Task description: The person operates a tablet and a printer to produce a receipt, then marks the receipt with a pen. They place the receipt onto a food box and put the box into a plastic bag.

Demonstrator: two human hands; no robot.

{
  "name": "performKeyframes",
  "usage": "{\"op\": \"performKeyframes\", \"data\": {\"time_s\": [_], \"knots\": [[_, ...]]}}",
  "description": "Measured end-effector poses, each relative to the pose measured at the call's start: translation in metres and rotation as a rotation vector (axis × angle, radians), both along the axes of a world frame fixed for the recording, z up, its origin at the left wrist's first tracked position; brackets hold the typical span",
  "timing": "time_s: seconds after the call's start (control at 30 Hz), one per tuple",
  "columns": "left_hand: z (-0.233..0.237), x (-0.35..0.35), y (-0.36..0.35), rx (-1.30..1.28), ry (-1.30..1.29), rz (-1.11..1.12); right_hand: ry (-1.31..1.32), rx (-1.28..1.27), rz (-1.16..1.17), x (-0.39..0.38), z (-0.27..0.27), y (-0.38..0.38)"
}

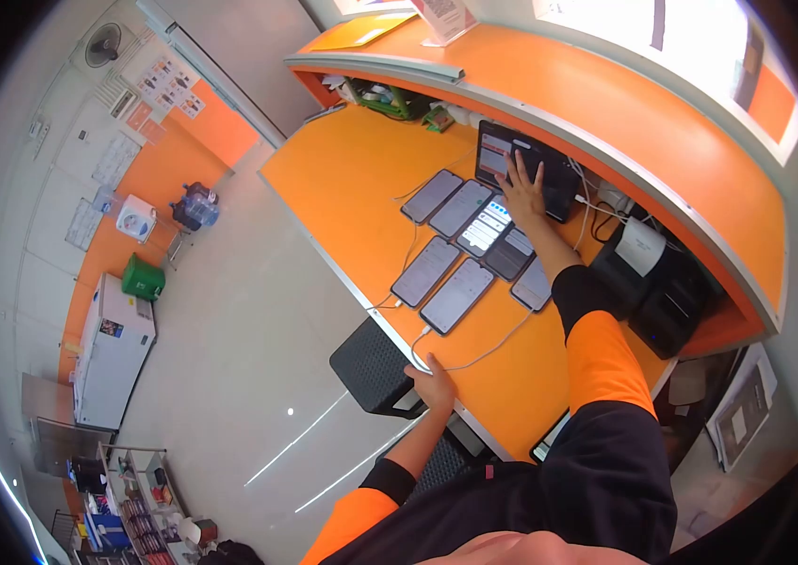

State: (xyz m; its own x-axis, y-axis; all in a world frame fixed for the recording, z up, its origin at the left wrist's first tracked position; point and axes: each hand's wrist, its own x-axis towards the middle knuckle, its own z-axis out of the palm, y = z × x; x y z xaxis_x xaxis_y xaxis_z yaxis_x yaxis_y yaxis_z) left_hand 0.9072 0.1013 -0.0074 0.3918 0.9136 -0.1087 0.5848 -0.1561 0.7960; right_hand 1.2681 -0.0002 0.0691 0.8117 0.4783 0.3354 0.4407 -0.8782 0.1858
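lol my right hand (523, 191) lay splayed on the black tablet (550, 174), left hand (434, 384) rested open on the orange counter's (352, 179) front edge; guess only one flat smartphone (486, 229) was lit.

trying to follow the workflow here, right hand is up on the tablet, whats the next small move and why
Most likely a tap or short swipe on the tablet with the right hand: its fingers are spread flat on the lit screen, past the rows of phones. The left hand only rests on the counter edge beside a white cable, so it seems to be bracing.
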Motion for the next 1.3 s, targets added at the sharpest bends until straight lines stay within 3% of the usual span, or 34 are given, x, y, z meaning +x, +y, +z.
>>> {"op": "performKeyframes", "data": {"time_s": [0.17, 0.3, 0.4, 0.5, 0.6, 0.67, 0.73, 0.87, 1.03, 1.1, 1.17, 1.2, 1.27, 1.3], "knots": [[-0.004, 0.001, 0.002, -0.017, 0.03, 0.015, -0.028, -0.18, -0.029, 0.021, -0.009, 0.006], [-0.001, 0.001, 0.004, -0.088, 0.057, 0.002, -0.13, -0.173, 0.038, 0.031, -0.022, 0.002], [0.001, 0.002, 0.002, -0.053, 0.05, 0.007, -0.071, 0.021, 0.069, 0.016, -0.012, -0.006], [-0.004, 0.002, 0.004, 0.001, -0.006, 0.006, -0.053, 0.468, 0.106, -0.027, 0.009, -0.018], [0.0, 0.002, 0.005, -0.019, 0.08, 0.005, -0.192, 0.722, 0.141, -0.08, 0.022, -0.067], [0.003, 0.002, 0.003, -0.011, 0.09, 0.02, -0.294, 0.908, 0.067, -0.129, 0.046, -0.113], [0.004, 0.002, 0.003, -0.013, 0.092, 0.025, -0.611, 0.944, -0.286, -0.151, 0.037, -0.144], [-0.005, 0.0, 0.006, -0.023, 0.087, 0.025, -0.404, 1.031, -0.688, -0.141, 0.025, -0.197], [-0.003, -0.005, 0.009, -0.092, 0.016, 0.004, 0.061, 1.362, -0.046, -0.127, 0.039, -0.209], [-0.001, -0.008, -0.002, 0.404, -0.099, -0.134, 0.294, 1.336, -0.035, -0.142, 0.058, -0.206], [0.005, -0.002, -0.012, 0.91, -0.235, -0.275, 0.209, 1.274, 0.157, -0.16, 0.076, -0.206], [0.017, 0.013, -0.037, 0.788, -0.483, -0.482, 0.294, 1.229, 0.186, -0.179, 0.095, -0.209], [0.063, 0.047, -0.081, 0.776, -0.436, -1.07, 0.248, 1.164, 0.218, -0.203, 0.091, -0.212], [0.084, 0.066, -0.108, 0.776, -0.313, -1.208, 0.209, 1.124, 0.239, -0.211, 0.092, -0.219]]}}
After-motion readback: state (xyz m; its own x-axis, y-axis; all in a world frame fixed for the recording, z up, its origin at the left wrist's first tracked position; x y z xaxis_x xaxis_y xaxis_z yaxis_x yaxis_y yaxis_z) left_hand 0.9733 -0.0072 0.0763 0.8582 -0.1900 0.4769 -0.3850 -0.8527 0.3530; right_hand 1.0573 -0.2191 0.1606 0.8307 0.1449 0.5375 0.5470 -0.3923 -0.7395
